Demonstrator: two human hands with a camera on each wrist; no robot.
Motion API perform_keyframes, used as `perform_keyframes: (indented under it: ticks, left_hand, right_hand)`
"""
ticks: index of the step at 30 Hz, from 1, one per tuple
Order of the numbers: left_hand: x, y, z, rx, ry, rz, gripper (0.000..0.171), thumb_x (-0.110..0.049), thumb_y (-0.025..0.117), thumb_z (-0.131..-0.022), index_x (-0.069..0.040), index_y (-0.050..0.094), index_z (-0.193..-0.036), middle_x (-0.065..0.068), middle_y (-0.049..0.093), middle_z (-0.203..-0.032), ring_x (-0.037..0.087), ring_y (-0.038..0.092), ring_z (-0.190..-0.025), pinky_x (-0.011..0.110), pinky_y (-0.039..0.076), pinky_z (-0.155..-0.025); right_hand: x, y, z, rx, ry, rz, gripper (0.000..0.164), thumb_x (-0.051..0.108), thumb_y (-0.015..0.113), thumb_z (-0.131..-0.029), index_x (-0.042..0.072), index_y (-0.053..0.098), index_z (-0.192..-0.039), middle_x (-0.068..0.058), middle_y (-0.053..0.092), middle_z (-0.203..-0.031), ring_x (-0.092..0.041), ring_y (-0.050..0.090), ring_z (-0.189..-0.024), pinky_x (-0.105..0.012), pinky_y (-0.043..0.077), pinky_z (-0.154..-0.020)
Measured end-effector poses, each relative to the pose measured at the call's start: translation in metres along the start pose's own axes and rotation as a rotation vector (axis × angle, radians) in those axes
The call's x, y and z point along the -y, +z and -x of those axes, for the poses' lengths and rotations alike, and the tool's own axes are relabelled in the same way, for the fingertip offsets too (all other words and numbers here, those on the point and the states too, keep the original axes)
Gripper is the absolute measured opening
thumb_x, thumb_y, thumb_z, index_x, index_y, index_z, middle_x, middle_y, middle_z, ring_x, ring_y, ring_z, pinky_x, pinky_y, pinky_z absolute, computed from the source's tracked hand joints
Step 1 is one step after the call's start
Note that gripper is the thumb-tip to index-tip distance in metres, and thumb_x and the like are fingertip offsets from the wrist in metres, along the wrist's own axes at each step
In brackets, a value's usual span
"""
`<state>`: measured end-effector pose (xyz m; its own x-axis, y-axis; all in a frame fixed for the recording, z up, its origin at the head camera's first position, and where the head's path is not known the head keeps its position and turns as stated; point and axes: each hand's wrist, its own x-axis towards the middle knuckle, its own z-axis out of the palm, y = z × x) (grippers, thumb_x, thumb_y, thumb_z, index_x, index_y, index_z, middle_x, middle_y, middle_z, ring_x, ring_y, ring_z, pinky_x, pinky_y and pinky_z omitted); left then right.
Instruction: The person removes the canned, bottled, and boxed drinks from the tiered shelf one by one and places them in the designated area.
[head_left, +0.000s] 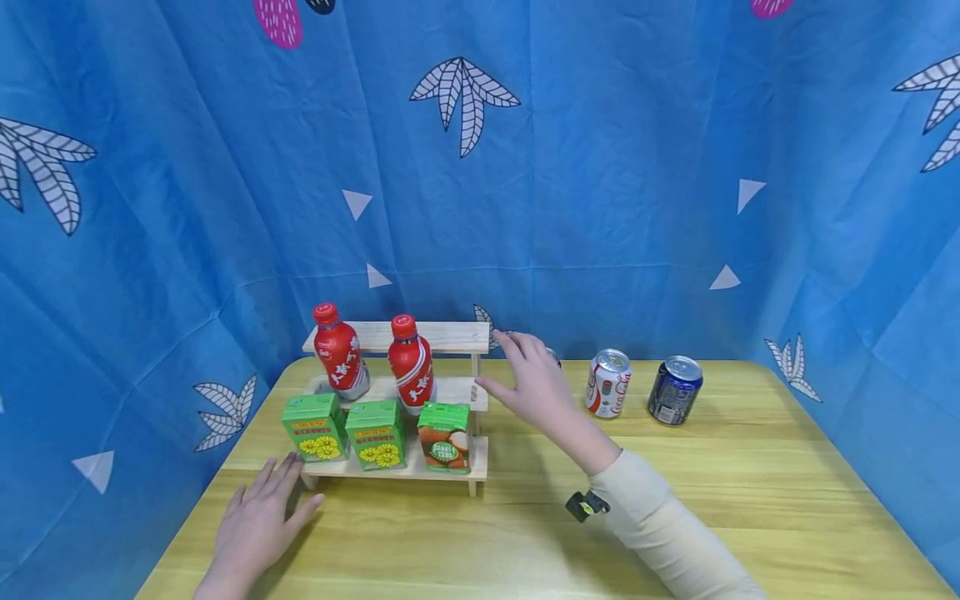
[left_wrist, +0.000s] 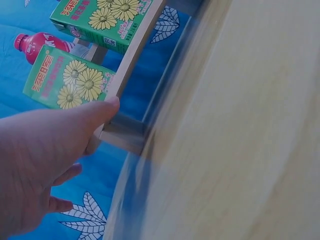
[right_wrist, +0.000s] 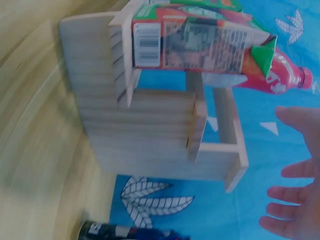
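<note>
A small wooden three-step shelf point(head_left: 408, 337) stands on the table, bearing two red bottles point(head_left: 341, 358) on the middle step and three green drink cartons on the bottom one. Two cartons point(head_left: 315, 429) show yellow flowers; the rightmost carton point(head_left: 445, 440) shows red fruit. My left hand point(head_left: 258, 521) lies at the shelf's lower left corner, fingers extended and fingertips close to the wood; contact is unclear. Beside the shelf's upper right end hovers my right hand point(head_left: 536, 379), fingers spread and holding nothing. In the right wrist view it is apart from the shelf point(right_wrist: 145, 135).
Right of the shelf stand a white-and-red Coca-Cola can point(head_left: 608, 383) and a dark blue can point(head_left: 676, 390). Another can point(head_left: 553, 356) is mostly hidden behind my right hand. A blue patterned curtain point(head_left: 525, 208) surrounds the wooden table point(head_left: 675, 500).
</note>
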<state>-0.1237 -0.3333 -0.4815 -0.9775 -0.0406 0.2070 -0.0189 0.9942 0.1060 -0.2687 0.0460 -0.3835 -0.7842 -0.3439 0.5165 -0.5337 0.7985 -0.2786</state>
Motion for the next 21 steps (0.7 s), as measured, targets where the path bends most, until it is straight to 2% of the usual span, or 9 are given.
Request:
perform_keyframes:
  ticks: [14, 21]
  left_hand:
    - [0.001, 0.003, 0.0, -0.009, -0.001, 0.01, 0.079, -0.061, 0.054, -0.092, -0.006, 0.042, -0.146, 0.02, 0.042, -0.151, 0.044, 0.034, -0.141, 0.075, 0.026, -0.107]
    - [-0.001, 0.002, -0.001, 0.002, -0.009, 0.013, 0.08, -0.061, 0.054, -0.092, -0.004, 0.042, -0.146, 0.022, 0.042, -0.151, 0.045, 0.034, -0.14, 0.075, 0.025, -0.106]
  right_hand:
    - [0.042, 0.007, -0.011, 0.004, -0.04, -0.067, 0.079, 0.06, 0.067, -0.084, 0.016, 0.045, -0.146, -0.011, 0.053, -0.138, -0.029, 0.051, -0.127, -0.047, 0.051, -0.101]
    - [0.061, 0.015, -0.017, 0.066, -0.005, -0.109, 0.079, 0.062, 0.063, -0.085, 0.019, 0.041, -0.148, -0.01, 0.05, -0.142, -0.028, 0.048, -0.13, -0.048, 0.051, -0.101]
